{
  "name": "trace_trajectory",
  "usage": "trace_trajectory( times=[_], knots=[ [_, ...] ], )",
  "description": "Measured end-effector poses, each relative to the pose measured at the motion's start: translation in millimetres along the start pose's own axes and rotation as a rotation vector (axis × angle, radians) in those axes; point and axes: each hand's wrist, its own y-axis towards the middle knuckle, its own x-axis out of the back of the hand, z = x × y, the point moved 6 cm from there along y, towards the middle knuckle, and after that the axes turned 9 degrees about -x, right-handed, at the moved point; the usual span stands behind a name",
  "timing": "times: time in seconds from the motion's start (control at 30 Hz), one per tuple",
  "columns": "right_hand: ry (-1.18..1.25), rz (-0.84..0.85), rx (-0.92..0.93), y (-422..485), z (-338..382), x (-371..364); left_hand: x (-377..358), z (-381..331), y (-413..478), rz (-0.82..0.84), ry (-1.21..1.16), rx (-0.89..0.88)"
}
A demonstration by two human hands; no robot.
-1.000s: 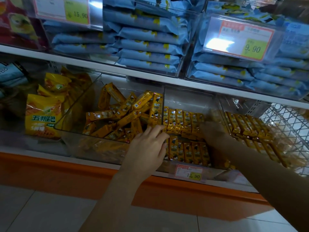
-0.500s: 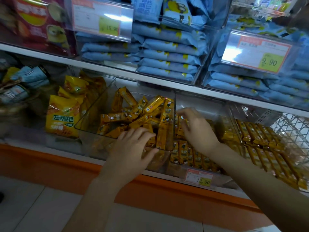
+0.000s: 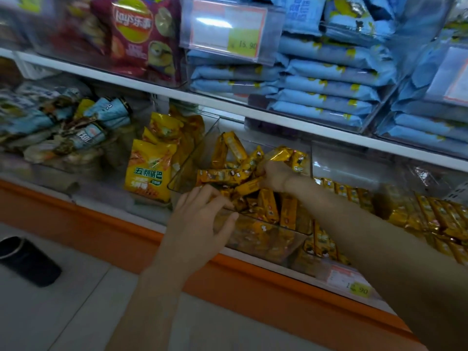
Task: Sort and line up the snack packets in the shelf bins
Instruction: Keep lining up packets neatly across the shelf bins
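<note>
Packets [image 3: 222,174] hiding right hand [image 3: 274,176] fingers, its grip unclear, left hand [image 3: 200,221] grip holding bin rim [image 3: 273,223]

Single head-worn view (wide-angle), looking forward and down, close to the clear shelf bin [image 3: 263,240]
</note>
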Motion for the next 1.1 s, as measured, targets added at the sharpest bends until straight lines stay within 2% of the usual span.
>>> trace_trajectory(
  times=[0.1,0.2,0.27,0.43,0.5,0.57,0.63,0.7,0.77,0.87,0.97,1.1],
  knots=[
    [0.156,-0.176,0.041,-13.9,4.3,12.7,1.6,-1.1,2.3,-0.039,-0.011,0.029],
    [0.343,-0.422,0.162,-57.1,12.8,32.9,5.1,-1.7,5.8,-0.089,-0.022,0.087],
    [0.438,-0.503,0.244,-88.0,18.8,42.7,6.4,-1.9,8.0,-0.100,-0.062,0.121],
    [0.799,-0.413,0.329,-138.5,29.5,57.2,4.6,-9.4,11.2,-0.114,-0.159,0.124],
    [0.899,-0.307,0.354,-142.2,33.1,59.8,6.2,-12.0,12.2,-0.153,-0.169,0.096],
    [1.083,-0.125,0.427,-141.7,36.4,61.8,8.8,-12.4,13.0,-0.186,-0.194,0.101],
    [1.191,-0.067,0.444,-135.2,31.1,64.6,11.1,-12.8,13.8,-0.217,-0.236,0.113],
    [1.040,-0.172,0.378,-118.5,19.0,62.7,13.3,-13.4,14.2,-0.260,-0.308,0.125],
    [0.643,-0.242,0.241,-94.4,5.8,48.9,14.9,-13.0,14.5,-0.305,-0.360,0.153],
    [0.171,-0.086,0.020,-67.4,-8.8,15.6,15.2,-11.7,14.8,-0.361,-0.423,0.223],
    [-0.014,-0.026,-0.042,-57.9,-7.4,1.2,11.9,-11.6,14.9,-0.379,-0.495,0.288],
    [-0.113,0.071,-0.110,-49.2,-5.4,-2.5,11.3,-11.7,14.8,-0.399,-0.538,0.325]
  ],
)
